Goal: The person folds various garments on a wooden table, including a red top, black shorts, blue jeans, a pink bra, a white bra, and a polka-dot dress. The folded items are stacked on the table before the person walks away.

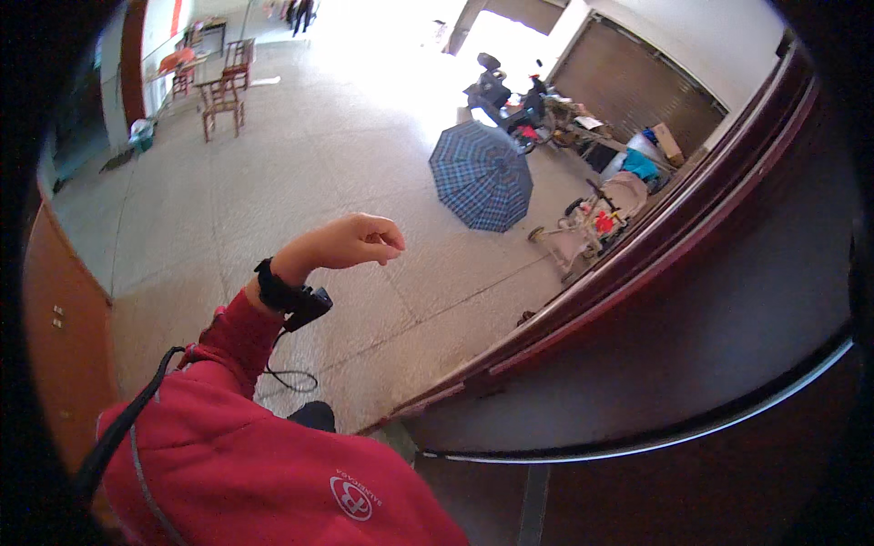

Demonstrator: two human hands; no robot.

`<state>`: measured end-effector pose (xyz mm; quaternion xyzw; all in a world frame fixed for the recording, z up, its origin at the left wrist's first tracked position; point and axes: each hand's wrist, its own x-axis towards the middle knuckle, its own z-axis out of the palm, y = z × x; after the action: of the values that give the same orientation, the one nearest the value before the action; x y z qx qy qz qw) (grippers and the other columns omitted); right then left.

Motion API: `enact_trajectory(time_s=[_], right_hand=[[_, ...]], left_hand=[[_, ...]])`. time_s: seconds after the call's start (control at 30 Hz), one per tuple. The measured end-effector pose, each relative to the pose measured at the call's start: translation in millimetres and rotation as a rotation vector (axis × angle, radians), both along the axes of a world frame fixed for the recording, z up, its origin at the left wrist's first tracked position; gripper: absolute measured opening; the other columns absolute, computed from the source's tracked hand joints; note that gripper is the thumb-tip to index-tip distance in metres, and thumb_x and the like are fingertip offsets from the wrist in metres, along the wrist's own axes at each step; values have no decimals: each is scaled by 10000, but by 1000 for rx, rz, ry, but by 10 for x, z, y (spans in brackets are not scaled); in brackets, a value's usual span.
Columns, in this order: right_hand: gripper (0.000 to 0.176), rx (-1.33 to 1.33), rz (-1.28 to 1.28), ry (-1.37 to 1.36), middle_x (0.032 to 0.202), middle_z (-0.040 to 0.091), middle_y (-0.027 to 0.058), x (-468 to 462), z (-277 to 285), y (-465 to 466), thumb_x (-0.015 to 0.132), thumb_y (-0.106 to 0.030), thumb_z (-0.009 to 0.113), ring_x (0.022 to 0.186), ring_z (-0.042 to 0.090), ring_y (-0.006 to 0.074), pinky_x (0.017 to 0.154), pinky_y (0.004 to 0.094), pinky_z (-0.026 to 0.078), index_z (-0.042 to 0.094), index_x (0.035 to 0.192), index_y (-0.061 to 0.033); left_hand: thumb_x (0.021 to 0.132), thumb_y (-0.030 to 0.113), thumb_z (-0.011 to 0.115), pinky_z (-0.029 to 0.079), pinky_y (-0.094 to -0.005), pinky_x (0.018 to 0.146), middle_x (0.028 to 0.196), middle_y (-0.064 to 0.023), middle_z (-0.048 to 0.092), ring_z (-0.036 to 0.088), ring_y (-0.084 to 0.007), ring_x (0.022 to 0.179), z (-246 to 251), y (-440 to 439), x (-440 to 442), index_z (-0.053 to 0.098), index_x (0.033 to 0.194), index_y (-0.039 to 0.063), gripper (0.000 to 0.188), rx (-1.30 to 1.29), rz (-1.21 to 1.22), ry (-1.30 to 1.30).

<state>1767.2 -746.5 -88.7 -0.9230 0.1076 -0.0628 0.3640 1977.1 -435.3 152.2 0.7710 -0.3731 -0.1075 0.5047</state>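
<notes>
My left hand (358, 240) is raised in front of my body with its fingers loosely curled and the thumb near the fingertips. I see nothing held in it. Around the wrist is a black strap (274, 285) carrying a small black device (308, 308), with a thin cable (295, 389) looping below. The arm wears the red sleeve of my jacket (273, 471). My right hand is out of view. Beyond the left hand, an opened blue plaid umbrella (481, 176) rests on the tiled floor (328, 184), apart from the hand.
A dark door panel (649, 307) and its reddish frame (655, 252) fill the right. Along that side stand a stroller (580, 228), piled goods (649, 160) and an electric scooter (495, 99). Wooden chairs (222, 109) stand far left, and a brown wooden panel (68, 327) nearer. A person (302, 15) is far off.
</notes>
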Motion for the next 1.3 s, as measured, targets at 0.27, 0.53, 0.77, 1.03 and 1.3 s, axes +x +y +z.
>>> enact_trajectory(time_s=[0.27, 0.53, 0.77, 1.03, 1.3], right_hand=[[329, 68, -145, -59, 915, 611, 123, 969, 28, 605, 795, -327, 578, 785, 576, 287, 648, 412, 458, 605, 1005, -74], [343, 84, -262, -78, 947, 598, 125, 2023, 195, 1408, 802, -324, 573, 817, 566, 289, 671, 408, 456, 585, 1032, -71], [355, 94, -334, -121, 975, 587, 128, 2459, 366, 1794, 809, -322, 568, 846, 557, 290, 690, 405, 454, 568, 1056, -68], [370, 163, -485, -130, 1007, 574, 130, 2213, 314, 2041, 816, -320, 563, 879, 547, 291, 712, 402, 451, 548, 1083, -65], [387, 276, -745, -51, 1039, 561, 133, 1392, -77, 2346, 823, -318, 558, 912, 537, 292, 734, 398, 448, 528, 1110, -61]], left_hand=[[877, 82, 566, 502, -278, 745, 892, -71, 625, 604, -139, 803, 429, -159, 805, 608, 934, -4, 111, -424, -334, 45], [882, 89, 567, 506, -268, 709, 869, -75, 633, 610, -137, 770, 343, 417, 1804, 608, 912, -8, 109, -449, -474, 229], [884, 94, 564, 497, -254, 688, 856, -62, 632, 597, -120, 741, 75, 496, 2259, 612, 911, -7, 115, -407, -430, 254], [885, 125, 574, 492, -250, 688, 859, -55, 631, 593, -109, 746, -187, 654, 2491, 614, 914, -5, 139, -323, -447, 320], [882, 111, 574, 495, -255, 686, 844, -54, 626, 596, -120, 745, -451, 761, 2752, 609, 898, 4, 114, -272, -431, 309]])
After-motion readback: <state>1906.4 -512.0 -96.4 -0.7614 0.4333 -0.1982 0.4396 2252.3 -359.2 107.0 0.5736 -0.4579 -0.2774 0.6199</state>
